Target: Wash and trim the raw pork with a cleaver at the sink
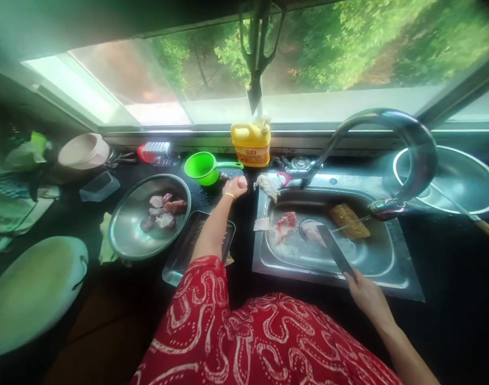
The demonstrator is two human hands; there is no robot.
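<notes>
My left hand (237, 187) is closed around a small pale piece of meat, held over the dark counter between the steel bowl (126, 235) and the sink (373, 267). The bowl holds several raw meat pieces (164, 211). My right hand (363, 291) grips a knife (335, 248) at the sink's front edge, its blade pointing into the basin. Inside the sink lie a red piece of meat (285, 224) and a yellow-brown sponge (349, 220). A thin stream of water runs from the curved tap (405, 144).
A clear plastic tray (176, 267) sits beside the bowl. At the back stand a green ladle cup (206, 167) and a yellow bottle (251, 141). A pale cutting board (31, 291) lies at the left and a steel basin (469, 182) at the right. Scissors (258, 48) hang at the window.
</notes>
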